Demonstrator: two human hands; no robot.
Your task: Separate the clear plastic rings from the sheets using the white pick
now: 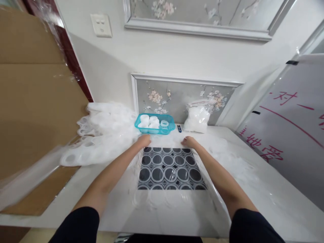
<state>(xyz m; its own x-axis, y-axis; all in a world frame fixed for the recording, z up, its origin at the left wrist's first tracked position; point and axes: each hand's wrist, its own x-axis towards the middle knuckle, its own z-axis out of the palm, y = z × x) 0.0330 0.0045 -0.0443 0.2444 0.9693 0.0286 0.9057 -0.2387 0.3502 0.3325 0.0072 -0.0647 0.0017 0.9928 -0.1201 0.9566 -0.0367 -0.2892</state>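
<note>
My left hand [144, 140] is closed at the far left corner of a black-and-grey patterned mat [173, 162]. At the mat's far right corner, my right hand [189, 142] is closed too. Both hands appear to pinch a thin translucent sheet [164, 140] with faint rings, which spans between them and seems to extend over the mat; its edges are hard to see. A pile of white material with round holes [106, 121] lies to the left. More translucent material [233, 162] spreads out to the right.
Behind my hands stand a turquoise basket [155, 131] with white round pieces and a clear bag [197, 119] of white material. Small blue-and-black thread snips [179, 128] lie between them. Cardboard [32, 111] stands left; a whiteboard [291, 114] with red writing leans right.
</note>
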